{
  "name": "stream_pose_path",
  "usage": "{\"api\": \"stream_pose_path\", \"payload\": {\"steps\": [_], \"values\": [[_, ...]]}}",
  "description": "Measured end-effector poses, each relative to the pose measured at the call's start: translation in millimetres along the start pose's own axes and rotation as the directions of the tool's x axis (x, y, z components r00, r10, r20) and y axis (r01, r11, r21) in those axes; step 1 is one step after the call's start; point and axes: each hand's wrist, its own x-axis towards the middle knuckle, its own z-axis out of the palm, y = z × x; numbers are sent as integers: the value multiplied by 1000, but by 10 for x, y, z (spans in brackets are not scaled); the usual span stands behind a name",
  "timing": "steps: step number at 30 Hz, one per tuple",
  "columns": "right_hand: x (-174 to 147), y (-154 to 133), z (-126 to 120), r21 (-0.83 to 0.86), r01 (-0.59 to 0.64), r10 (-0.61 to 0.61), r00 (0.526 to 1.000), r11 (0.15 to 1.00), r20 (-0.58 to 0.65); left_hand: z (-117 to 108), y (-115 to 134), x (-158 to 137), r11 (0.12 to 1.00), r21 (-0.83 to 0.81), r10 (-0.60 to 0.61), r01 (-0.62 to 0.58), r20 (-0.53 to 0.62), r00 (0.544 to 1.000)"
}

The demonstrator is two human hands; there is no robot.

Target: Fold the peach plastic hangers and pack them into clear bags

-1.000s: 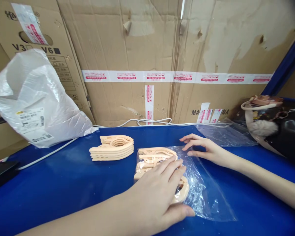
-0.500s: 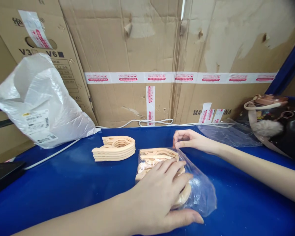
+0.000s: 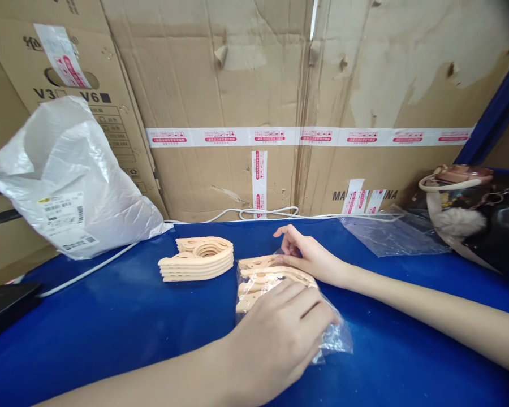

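Note:
A clear plastic bag (image 3: 246, 287) with peach-coloured plastic pieces inside, which look like folded hangers, lies in front of me on the blue table. My left hand (image 3: 282, 333) covers the bag's near right part, its fingers curled over the loose plastic; the thumb is hidden. At the bag's far edge is my right hand (image 3: 311, 257). Its thumb rests along the edge, while the index finger reaches out to the left, apart from the thumb. Left of the bag stands a neat stack of the same peach folded hangers (image 3: 197, 265), touched by neither hand.
A white mailing bag (image 3: 85, 181) leans at the back left against cardboard (image 3: 220, 90). A black object (image 3: 8, 308) sits at the left edge, by a white cable (image 3: 89, 268). Back right are a flat clear bag (image 3: 390, 232) and a dark bag with a pompom (image 3: 462, 219).
My right hand has moved left and slightly nearer along the bag's far edge. My left fingers have curled in, and the loose plastic at the right is gathered closer to the hangers.

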Motion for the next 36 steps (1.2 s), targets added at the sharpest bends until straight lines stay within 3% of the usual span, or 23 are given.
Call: {"api": "stream_pose_path", "payload": {"steps": [6,10,12,16,20,23,26,28,31,33,36], "values": [[-10,-41,-36,-278,111,-126,991,954,-35,2,-23,-50,1000,11,8,-8,28,1000],[0,-58,-71,-589,219,-259,966,778,17,-30,15,-46,998,43,46,-51,112,993],[13,-81,-106,-624,261,-270,959,736,83,-37,34,-44,996,65,44,-53,124,991],[-20,-245,-201,-558,261,-176,964,788,201,3,46,-66,980,186,47,-65,98,994],[-190,-493,-230,-514,159,-10,960,843,281,81,46,-114,935,318,160,-155,11,987],[-299,-565,-184,-533,121,50,954,837,295,117,60,-145,897,401,218,-185,-40,975],[-259,-464,-141,-593,155,43,951,790,306,133,28,-140,856,476,223,-202,14,975],[-136,-322,-140,-655,158,59,953,739,296,146,-52,-103,837,509,187,-200,78,979],[152,-69,-172,-689,134,88,957,712,277,166,-249,3,891,451,-32,-54,179,983],[375,86,-199,-712,113,113,958,693,263,163,-384,87,914,390,-208,109,222,953],[689,260,-225,-756,86,150,960,649,238,141,-514,190,890,359,-371,281,213,904]]}}
